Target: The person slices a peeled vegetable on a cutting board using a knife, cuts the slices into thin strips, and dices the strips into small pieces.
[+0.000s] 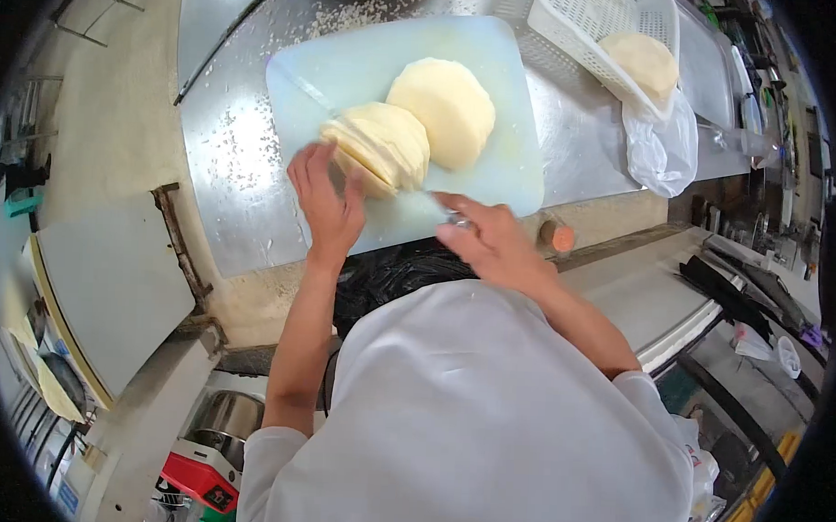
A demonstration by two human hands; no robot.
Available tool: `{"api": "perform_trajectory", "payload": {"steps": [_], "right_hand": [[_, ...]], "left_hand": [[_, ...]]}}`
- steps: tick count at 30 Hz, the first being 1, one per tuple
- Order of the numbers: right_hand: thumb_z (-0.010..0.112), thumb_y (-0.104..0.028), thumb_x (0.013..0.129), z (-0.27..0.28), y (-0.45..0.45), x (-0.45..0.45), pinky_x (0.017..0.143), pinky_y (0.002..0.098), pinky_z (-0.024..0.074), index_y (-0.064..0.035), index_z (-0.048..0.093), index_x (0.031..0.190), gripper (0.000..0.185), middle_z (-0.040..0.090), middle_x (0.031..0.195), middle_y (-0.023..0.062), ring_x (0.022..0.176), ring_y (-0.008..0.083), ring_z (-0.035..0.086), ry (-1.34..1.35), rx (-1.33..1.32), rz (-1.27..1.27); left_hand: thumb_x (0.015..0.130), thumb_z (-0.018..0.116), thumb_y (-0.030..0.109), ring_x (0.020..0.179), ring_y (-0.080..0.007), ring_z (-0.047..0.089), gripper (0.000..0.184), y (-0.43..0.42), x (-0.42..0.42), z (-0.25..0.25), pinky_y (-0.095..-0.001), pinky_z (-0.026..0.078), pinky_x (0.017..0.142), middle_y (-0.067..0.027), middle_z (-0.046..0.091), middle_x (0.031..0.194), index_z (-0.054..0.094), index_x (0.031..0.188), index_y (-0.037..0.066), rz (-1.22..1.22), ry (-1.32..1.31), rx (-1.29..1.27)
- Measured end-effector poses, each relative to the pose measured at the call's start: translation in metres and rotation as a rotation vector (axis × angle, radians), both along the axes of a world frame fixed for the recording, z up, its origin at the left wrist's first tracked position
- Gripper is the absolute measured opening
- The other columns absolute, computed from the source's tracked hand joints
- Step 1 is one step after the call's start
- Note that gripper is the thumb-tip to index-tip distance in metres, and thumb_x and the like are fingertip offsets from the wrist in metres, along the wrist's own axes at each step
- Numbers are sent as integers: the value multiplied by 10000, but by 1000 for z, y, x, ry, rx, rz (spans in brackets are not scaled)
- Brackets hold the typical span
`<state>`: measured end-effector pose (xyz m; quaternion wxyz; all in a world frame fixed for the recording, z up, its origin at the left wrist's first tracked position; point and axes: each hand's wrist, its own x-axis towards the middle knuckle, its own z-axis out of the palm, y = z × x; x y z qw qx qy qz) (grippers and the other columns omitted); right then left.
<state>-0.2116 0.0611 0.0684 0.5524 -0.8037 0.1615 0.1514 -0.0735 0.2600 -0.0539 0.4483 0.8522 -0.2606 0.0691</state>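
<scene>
While hands (pixel 330 203) flank slices (pixel 390 145), round piece (pixel 446 110) adjoining, basket (pixel 577 47) nearby

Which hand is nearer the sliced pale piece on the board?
Left. The left hand touches the near-left side of the sliced pale piece; the right hand is off to its right, at the near edge of the board.
</scene>
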Motion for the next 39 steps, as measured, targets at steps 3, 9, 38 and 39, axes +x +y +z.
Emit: {"api": "perform_trajectory", "payload": {"steps": [3,9,38,39], "right_hand": [[645,-343,1035,-10,-29,-27,620,384,505,19,647,1361,487,604,626,157,567,197,615,7,-108,-185],[605,-401,1065,-45,-70,-56,508,318,461,37,642,1356,527,566,594,58,499,130,551,90,-104,-531],[544,-464,1092,-54,-129,-61,441,296,428,35,612,1143,507,533,608,29,470,121,528,141,294,-459],[542,-465,1093,-56,-128,-62,441,298,427,35,612,1142,507,532,607,30,470,121,527,139,283,-461]], "left_hand": [[984,639,301,1344,-468,439,513,-43,18,0,-596,324,1132,-224,515,1468,591,1424,42,8,-144,213],[1014,608,379,1375,-469,430,632,-63,28,-3,-595,309,1156,-227,465,1561,491,1548,62,-64,-22,455],[816,756,633,1535,-500,262,941,-193,24,19,-806,271,1122,-166,326,1682,455,1599,206,-395,-132,849],[830,747,621,1526,-502,278,907,-193,22,17,-807,274,1119,-168,339,1674,472,1590,208,-398,-153,866]]}}
